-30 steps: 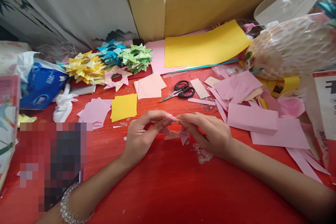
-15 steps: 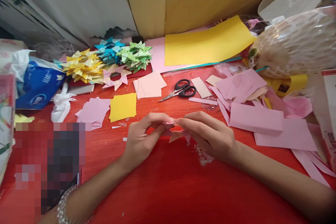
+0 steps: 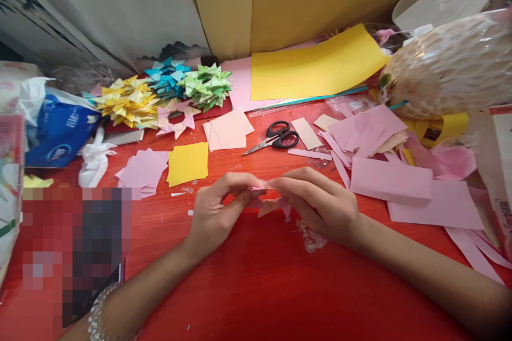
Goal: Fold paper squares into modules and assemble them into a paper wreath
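Red desk (image 3: 256, 287), crowded round the edges, bare in front of you. Far side: big yellow sheet (image 3: 316, 66) lying over a pink one, netted bundle (image 3: 448, 69) at far right. Left rear: heaps of folded paper bows, yellow (image 3: 128, 101), blue (image 3: 166, 77), green (image 3: 208, 85), a few pink ones just beside them. Blue tissue pack (image 3: 60, 130) at far left. Right of centre, loose pink offcuts (image 3: 390, 181) overlapping one another. Mid-desk: stack of pale pink squares (image 3: 228, 130), yellow square (image 3: 188, 162), lilac squares (image 3: 144, 170), black-handled scissors (image 3: 274, 137) lying closed, well apart from your hands.

Your left hand (image 3: 214, 213) and right hand (image 3: 320, 205) meet at centre, just above the desk. Both grips are closed, thumb against forefinger, on a small pink folded piece (image 3: 259, 187) pinched between them; its pink and peach points (image 3: 274, 205) hang below the fingertips. The piece is mostly hidden by your fingers, so the fold itself cannot be read.

Judged step: cinching the middle of a bow. To do it well, keep the two pinches close together so the waist stays narrow, hold both wings level, and press the crease firmly before easing either grip. Rest your wrists on the desk for steadiness. Risk: thin paper tears if you twist rather than squeeze
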`<state>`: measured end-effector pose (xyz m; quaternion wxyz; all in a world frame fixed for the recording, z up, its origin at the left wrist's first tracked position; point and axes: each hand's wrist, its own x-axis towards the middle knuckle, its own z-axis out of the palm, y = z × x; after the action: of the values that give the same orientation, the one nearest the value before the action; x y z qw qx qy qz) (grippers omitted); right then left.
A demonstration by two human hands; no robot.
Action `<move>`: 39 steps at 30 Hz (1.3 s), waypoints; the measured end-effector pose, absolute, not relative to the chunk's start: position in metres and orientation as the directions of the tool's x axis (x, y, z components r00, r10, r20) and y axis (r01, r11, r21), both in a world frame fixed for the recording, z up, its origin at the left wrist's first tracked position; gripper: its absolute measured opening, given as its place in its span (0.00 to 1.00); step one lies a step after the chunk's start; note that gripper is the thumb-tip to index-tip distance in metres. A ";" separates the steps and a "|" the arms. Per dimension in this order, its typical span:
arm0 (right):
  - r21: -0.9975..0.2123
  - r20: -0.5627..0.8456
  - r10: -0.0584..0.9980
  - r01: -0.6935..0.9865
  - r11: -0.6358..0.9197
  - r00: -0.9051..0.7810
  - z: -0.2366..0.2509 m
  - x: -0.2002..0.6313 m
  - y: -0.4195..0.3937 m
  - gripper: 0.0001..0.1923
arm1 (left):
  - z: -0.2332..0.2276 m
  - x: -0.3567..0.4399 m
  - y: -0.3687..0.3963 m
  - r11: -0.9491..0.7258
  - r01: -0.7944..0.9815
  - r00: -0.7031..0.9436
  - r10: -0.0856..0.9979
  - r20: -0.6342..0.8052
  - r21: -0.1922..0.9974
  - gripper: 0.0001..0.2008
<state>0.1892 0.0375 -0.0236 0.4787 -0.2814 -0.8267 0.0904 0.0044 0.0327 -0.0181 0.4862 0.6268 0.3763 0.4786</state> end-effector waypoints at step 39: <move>-0.408 0.759 0.550 0.404 0.819 -0.348 -0.021 0.188 0.036 0.13 | -0.018 0.005 0.031 -0.338 0.085 0.263 0.915 0.306 0.937 0.11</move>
<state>0.1881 0.0363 -0.0206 0.4910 -0.2918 -0.8175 0.0744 0.0050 0.0314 -0.0180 0.4356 0.6647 0.3761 0.4765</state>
